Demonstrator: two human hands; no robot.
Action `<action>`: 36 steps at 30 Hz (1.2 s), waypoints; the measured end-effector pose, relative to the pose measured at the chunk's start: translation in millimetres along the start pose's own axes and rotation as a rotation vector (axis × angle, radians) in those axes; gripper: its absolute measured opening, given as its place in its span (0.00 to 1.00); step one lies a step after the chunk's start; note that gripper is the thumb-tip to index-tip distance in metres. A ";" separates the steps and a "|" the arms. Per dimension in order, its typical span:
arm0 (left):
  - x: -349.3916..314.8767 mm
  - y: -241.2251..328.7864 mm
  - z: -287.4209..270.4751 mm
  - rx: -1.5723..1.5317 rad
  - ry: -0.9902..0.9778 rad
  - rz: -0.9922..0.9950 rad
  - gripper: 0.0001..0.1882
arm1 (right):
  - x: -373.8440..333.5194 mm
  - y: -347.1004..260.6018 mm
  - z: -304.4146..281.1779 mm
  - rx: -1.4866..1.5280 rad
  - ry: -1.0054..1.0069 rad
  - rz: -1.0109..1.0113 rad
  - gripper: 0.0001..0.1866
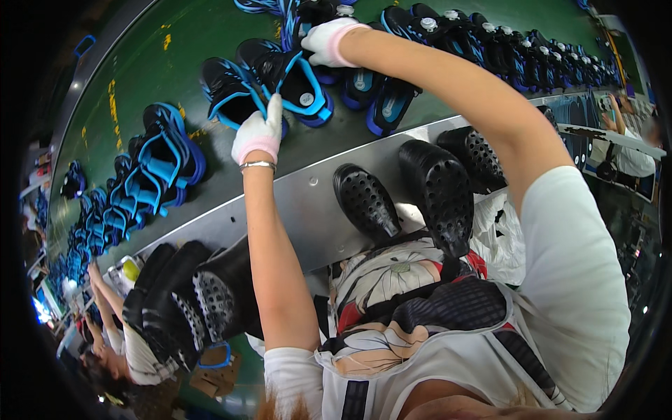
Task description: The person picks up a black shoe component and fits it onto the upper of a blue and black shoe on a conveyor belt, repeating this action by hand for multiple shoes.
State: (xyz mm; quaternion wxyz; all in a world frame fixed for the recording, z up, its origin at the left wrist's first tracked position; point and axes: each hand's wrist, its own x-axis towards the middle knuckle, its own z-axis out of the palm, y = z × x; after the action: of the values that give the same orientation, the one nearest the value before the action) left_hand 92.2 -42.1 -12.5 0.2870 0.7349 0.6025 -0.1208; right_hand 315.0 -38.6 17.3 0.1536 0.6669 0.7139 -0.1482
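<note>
Reaching over the green bench (175, 66) with gloved left hand (257, 133) at the heel of one black-and-blue shoe (227, 84), index finger extended toward the neighbouring shoe (299, 82), and with gloved right hand (332, 42) curled just beside the latter, closure and hold of either grip impossible to tell.

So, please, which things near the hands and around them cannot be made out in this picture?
All in the head view:
Right hand: the hand itself hides its fingertips; what they hold, if anything, is unclear.
Black-and-blue shoe: heel partly hidden by the left hand.
Blue-striped item: cut off by the upper edge.
Black perforated form: partly behind the left forearm.
Far-left shoes: too small and blurred to count.
</note>
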 end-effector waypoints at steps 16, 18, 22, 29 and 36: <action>-150.3 -58.2 52.1 -0.492 0.403 0.297 0.11 | -318.9 -15.3 -30.2 0.462 0.218 -0.019 0.13; -187.4 -38.9 50.1 -0.474 0.359 0.401 0.11 | -327.1 -30.7 -32.9 0.459 0.228 -0.101 0.15; -214.0 -34.4 66.9 -0.503 0.238 0.412 0.13 | -340.1 -58.5 -22.6 0.464 0.330 -0.278 0.22; -248.4 -7.5 83.5 -0.020 0.091 0.597 0.28 | -311.7 -68.5 -19.0 0.378 0.418 -0.323 0.15; -248.3 3.5 105.1 0.138 0.264 0.714 0.21 | -304.4 -63.6 -15.4 0.362 0.395 -0.270 0.15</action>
State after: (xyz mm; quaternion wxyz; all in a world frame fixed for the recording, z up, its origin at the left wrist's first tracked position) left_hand 52.4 -304.8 33.7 0.1807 0.9253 0.3308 0.0421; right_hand 270.5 -312.4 158.7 -0.1308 0.5986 0.7741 -0.1594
